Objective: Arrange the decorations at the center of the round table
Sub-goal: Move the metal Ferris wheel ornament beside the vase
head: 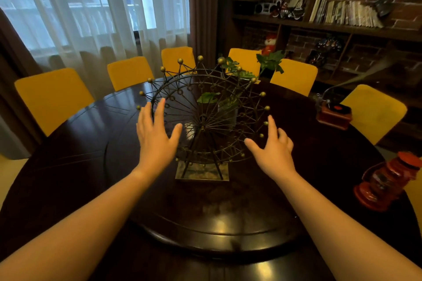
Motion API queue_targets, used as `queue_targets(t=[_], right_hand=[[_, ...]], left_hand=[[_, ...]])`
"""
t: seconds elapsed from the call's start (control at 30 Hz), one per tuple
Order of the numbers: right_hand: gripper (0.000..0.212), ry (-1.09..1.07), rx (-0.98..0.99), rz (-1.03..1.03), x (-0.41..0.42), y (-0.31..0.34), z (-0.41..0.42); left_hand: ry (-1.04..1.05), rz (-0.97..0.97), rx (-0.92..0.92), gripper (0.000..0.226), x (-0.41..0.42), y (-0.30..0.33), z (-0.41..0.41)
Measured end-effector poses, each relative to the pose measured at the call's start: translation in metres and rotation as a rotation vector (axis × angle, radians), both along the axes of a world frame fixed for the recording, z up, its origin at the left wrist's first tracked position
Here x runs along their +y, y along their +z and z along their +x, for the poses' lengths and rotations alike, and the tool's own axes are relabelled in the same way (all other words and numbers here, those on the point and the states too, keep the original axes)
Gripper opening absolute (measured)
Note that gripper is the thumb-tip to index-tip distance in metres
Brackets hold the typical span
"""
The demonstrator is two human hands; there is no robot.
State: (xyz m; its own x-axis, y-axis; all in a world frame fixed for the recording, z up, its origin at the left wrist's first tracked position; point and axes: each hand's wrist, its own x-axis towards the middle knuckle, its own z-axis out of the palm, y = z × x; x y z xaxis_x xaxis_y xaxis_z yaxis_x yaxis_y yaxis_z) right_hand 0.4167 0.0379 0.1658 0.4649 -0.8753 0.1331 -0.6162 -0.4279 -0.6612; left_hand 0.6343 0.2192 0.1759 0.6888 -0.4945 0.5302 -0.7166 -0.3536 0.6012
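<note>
A dark metal Ferris wheel ornament [203,118] with gold balls on its rim stands on a square base at the middle of the raised turntable [217,219] of the dark round table [68,166]. My left hand [157,134] is spread open by the wheel's left rim. My right hand [272,150] is open at the wheel's lower right rim. Neither hand grips it. Behind the wheel stands a green plant in a glass vase [225,107]. A second leafy plant [269,61] sits farther back.
A small red gramophone model [334,114] sits on the table at the right. A red lantern [392,180] stands at the near right edge. Yellow chairs [52,96] ring the far side. Shelves with books line the right wall.
</note>
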Motion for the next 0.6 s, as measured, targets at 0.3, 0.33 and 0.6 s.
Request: queue_targets(t=[0.3, 0.33, 0.6], right_hand=[[0.077, 0.168, 0.128, -0.319, 0.068, 0.009, -0.104], [0.076, 0.182, 0.12, -0.329, 0.076, 0.011, -0.117], [0.069, 0.249, 0.069, -0.217, 0.17, 0.027, -0.245]], left_hand=[[0.067, 0.212, -0.221, 0.069, 0.052, 0.0, -0.15], [0.08, 0.236, -0.235, 0.07, 0.063, 0.002, -0.167], [0.106, 0.215, 0.071, 0.073, 0.162, 0.019, -0.317]])
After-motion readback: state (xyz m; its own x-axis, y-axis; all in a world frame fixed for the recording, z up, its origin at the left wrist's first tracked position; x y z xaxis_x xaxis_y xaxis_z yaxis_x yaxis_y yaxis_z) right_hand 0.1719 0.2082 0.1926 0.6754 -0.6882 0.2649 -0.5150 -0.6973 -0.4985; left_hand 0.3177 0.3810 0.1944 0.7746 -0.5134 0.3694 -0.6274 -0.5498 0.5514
